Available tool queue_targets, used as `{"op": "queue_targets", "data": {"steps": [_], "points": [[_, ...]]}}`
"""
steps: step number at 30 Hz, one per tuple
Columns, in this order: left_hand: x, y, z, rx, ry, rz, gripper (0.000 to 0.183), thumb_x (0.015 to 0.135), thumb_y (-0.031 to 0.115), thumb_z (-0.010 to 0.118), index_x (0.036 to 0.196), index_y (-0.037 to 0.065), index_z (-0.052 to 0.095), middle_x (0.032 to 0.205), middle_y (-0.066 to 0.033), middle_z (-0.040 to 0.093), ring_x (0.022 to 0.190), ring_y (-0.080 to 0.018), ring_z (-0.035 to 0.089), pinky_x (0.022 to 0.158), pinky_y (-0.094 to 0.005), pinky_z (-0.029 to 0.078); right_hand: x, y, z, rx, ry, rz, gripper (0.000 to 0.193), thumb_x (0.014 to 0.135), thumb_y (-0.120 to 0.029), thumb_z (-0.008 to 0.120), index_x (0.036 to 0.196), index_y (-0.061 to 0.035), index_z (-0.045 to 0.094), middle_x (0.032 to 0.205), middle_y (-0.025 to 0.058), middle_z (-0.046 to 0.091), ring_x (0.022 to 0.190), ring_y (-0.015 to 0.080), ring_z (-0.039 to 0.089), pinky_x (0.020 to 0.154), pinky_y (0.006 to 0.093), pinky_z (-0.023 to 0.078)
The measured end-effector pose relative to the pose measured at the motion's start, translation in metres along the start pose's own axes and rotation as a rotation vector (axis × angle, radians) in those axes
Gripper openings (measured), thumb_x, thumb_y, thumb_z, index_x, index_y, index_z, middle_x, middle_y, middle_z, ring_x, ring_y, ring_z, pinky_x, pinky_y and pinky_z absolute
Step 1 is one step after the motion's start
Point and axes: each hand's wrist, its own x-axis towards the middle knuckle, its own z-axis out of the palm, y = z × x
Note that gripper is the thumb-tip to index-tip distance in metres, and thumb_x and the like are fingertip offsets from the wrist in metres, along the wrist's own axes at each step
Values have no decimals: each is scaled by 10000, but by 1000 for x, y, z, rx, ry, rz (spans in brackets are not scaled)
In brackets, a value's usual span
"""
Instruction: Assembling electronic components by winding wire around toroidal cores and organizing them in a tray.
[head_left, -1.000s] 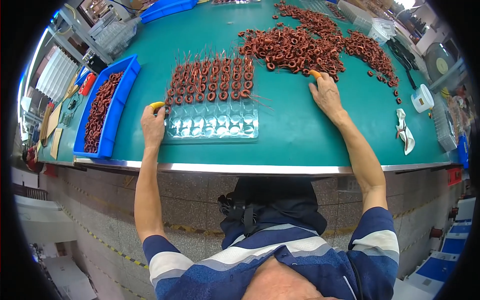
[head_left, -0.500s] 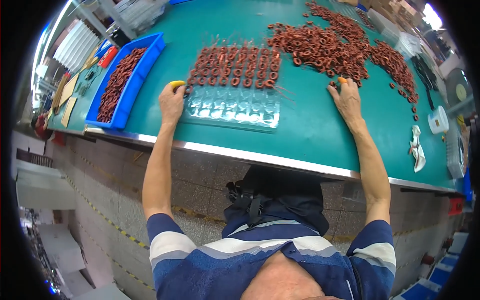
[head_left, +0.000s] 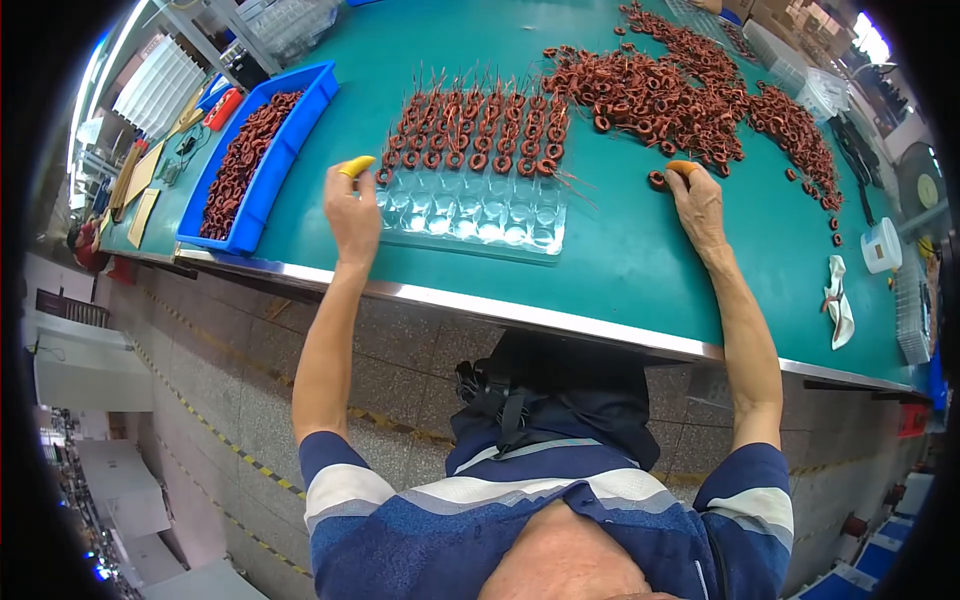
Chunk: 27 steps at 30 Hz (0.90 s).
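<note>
my left hand [head_left: 352, 212] rests flat and loose at the tray [head_left: 470, 215]'s nine o'clock edge, steadying it, grasping nothing. my right hand [head_left: 697, 200], at three o'clock, pinches one coil [head_left: 657, 181] at the fingertips. farther off: filled rows, the coil heap [head_left: 680, 95] at one o'clock, a blue bin [head_left: 262, 150] at ten, all on the green bench [head_left: 620, 260].

A navy polo with white-striped short sleeves is worn; yellow finger cots [head_left: 356, 165] are fitted on both hands.
</note>
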Motion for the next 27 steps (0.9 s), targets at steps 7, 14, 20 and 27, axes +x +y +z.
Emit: {"op": "queue_targets", "data": {"steps": [7, 14, 20, 27], "points": [[-41, 78, 25, -182, -537, 401, 291, 807, 89, 695, 1075, 11, 611, 1153, -143, 556, 1072, -316, 559, 914, -382, 456, 0, 4, 0, 12, -13, 77, 205, 889, -162, 645, 998, 11, 663, 828, 110, 667, 699, 155, 609, 656, 288, 489], [-44, 91, 62, -83, -758, 729, 268, 828, 158, 664, 1039, 23, 566, 1156, -121, 525, 1131, -323, 500, 983, -435, 400, -1, 3, 5, 73, 19, 66, 180, 865, -139, 657, 969, 6, 667, 778, 121, 648, 641, 185, 589, 602, 304, 475], [-44, 85, 67, -47, -729, 799, 254, 843, 190, 649, 1016, 25, 564, 1157, -114, 535, 1144, -309, 499, 986, -434, 399, -2, 6, 2, 106, 36, 76, 202, 875, -147, 653, 981, 24, 664, 785, 121, 660, 643, 174, 594, 600, 305, 478], [-43, 88, 59, 4, -819, 830, 546, 797, 418, 683, 1152, 25, 550, 1264, -119, 484, 1230, -328, 433, 1045, -446, 359, 0, 0, 0, 121, -18, 145, 204, 878, -144, 647, 993, 23, 667, 766, 111, 660, 640, 163, 594, 592, 296, 478]]}}
